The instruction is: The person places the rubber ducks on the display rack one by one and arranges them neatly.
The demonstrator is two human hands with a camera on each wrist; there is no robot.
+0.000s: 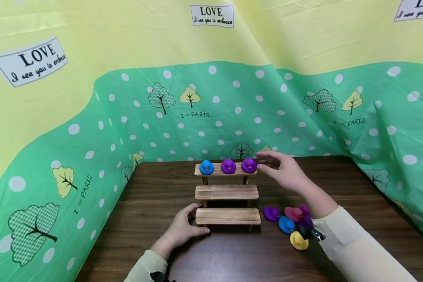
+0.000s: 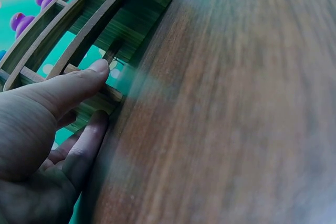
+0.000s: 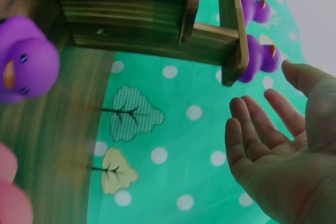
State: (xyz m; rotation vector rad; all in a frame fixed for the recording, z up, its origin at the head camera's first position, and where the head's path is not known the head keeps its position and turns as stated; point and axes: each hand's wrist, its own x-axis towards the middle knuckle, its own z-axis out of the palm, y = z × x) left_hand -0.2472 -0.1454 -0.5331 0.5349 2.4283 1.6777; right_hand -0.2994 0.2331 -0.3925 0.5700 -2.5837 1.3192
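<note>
A three-tier wooden display stand (image 1: 228,216) stands on the table. Along its top tier sit a blue rubber duck (image 1: 206,167), a purple rubber duck (image 1: 228,166) and another purple duck (image 1: 248,165) at the right end. With thumb in front and fingers behind, my left hand (image 1: 185,225) grips the left end of the lowest tier; the left wrist view shows the thumb (image 2: 79,85) against the wood. Right beside the rightmost purple duck is my right hand (image 1: 283,170). Its fingers are spread and hold nothing, palm showing in the right wrist view.
On the dark wood table (image 1: 155,184), right of the stand, lies a loose group of ducks: a purple one (image 1: 271,214), a pink one (image 1: 293,214), a blue one (image 1: 286,225), a yellow one (image 1: 299,240) and more purple partly behind the right sleeve. A printed cloth (image 1: 197,137) surrounds the table.
</note>
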